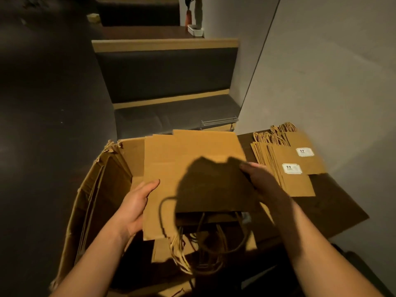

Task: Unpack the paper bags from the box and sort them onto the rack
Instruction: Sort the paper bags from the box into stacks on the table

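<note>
A stack of flat brown paper bags (194, 168) sits above the open brown cardboard box (96, 189); smaller brown labelled paper bags (293, 168) lie right; a dark padded bench (167, 76) stands beyond.

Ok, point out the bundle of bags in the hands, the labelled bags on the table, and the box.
bundle of paper bags (192, 155): head view, lit upper face.
labelled bags (297, 181): head view, front bag's face, below its label.
cardboard box (107, 181): head view, left wall.

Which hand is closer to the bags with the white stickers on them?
The right hand. It grips the right edge of the held bundle of bags, just beside the stickered bags. The left hand holds the bundle's far left edge.
</note>
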Demonstrator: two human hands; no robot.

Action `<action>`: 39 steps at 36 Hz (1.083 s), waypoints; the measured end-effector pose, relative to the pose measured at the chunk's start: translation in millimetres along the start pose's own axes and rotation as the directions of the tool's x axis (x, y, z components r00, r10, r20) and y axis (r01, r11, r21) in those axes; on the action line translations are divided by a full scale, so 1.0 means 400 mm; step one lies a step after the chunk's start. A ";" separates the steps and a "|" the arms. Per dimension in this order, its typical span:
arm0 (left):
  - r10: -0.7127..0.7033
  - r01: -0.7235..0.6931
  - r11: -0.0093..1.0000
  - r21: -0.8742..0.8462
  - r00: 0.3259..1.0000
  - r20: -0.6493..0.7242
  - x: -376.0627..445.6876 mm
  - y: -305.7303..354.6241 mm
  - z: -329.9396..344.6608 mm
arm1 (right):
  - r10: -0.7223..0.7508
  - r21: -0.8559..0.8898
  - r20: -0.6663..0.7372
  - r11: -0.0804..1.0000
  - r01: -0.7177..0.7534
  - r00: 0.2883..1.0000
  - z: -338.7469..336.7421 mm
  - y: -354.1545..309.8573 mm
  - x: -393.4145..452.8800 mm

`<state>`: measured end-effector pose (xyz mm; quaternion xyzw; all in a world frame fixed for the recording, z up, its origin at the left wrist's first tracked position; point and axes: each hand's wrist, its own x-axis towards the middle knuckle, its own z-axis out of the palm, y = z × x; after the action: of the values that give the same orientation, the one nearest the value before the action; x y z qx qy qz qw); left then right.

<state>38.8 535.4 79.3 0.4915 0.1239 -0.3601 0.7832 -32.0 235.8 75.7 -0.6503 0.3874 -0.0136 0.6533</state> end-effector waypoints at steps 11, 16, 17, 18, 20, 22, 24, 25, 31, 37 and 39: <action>0.052 -0.053 0.997 0.054 0.998 0.025 0.047 -0.033 0.155 | 0.142 0.068 0.047 0.987 -0.145 0.989 -0.328 -0.020 0.072; 0.067 -0.072 0.994 0.082 0.995 0.068 0.074 -0.070 0.281 | 0.021 -0.069 0.161 0.998 -0.010 0.987 -0.339 -0.047 0.112; 0.072 -0.080 0.992 0.099 0.994 0.082 0.078 -0.078 0.306 | 0.033 -0.080 0.193 0.997 -0.017 0.981 -0.342 -0.052 0.126; 0.077 -0.088 0.989 0.118 0.993 0.093 0.082 -0.087 0.331 | 0.047 -0.091 0.222 0.995 -0.027 0.974 -0.344 -0.059 0.134; 0.088 -0.101 0.987 0.129 0.991 0.099 0.091 -0.108 0.378 | 0.078 -0.100 0.288 0.994 -0.052 0.955 -0.353 -0.066 0.156; 0.094 -0.101 0.989 0.105 0.993 0.069 0.103 -0.133 0.420 | 0.099 -0.094 0.302 0.993 -0.074 0.948 -0.363 -0.064 0.178; 0.093 -0.093 0.994 0.060 0.996 0.005 0.118 -0.159 0.452 | 0.096 -0.069 0.289 0.994 -0.080 0.952 -0.378 -0.059 0.206; 0.090 -0.089 0.995 0.039 0.996 -0.026 0.125 -0.171 0.467 | 0.107 -0.052 0.275 0.994 -0.096 0.956 -0.391 -0.057 0.220; 0.103 -0.112 0.993 -0.044 0.982 -0.158 0.156 -0.225 0.516 | 0.161 -0.051 0.182 0.987 -0.155 0.970 -0.535 -0.055 0.328; 0.118 -0.125 0.992 -0.022 0.968 -0.222 0.171 -0.249 0.531 | 0.210 -0.110 0.234 0.976 -0.189 0.949 -0.652 -0.067 0.377; 0.131 -0.136 0.991 -0.007 0.968 -0.215 0.178 -0.253 0.537 | 0.198 -0.118 0.253 0.978 -0.173 0.947 -0.653 -0.070 0.380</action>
<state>-14.5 293.2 75.7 0.5262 0.1782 -0.2502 0.7929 -48.7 -66.9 63.6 -0.6371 0.3568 0.1530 0.6659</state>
